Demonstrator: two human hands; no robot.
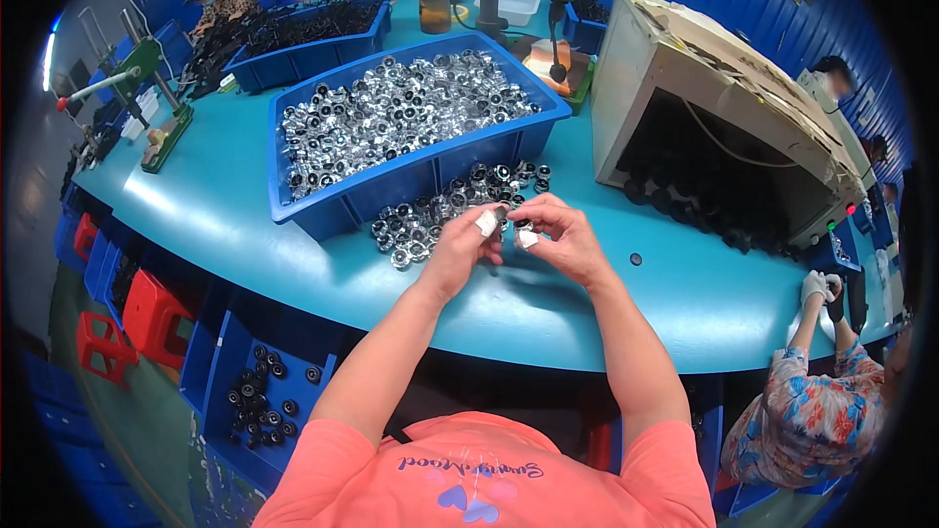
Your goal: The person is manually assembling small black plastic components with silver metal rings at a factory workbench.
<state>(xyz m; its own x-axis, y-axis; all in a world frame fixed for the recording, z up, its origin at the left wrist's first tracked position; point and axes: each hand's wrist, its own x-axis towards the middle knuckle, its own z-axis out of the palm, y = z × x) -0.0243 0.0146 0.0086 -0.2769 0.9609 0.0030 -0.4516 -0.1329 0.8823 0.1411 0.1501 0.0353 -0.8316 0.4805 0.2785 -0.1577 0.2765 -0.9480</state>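
Above the table (704, 313), left hand (461, 247) beside right hand (567, 244), both tight on dark parts (502, 214).

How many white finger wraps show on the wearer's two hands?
2: one white wrap on the left hand, one white wrap on the right hand. Others may be hidden.

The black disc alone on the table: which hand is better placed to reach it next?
Probably the right hand: the black disc lies to its right, while the left hand would have to cross it. Both appear to pinch small parts, so the right may need freeing.
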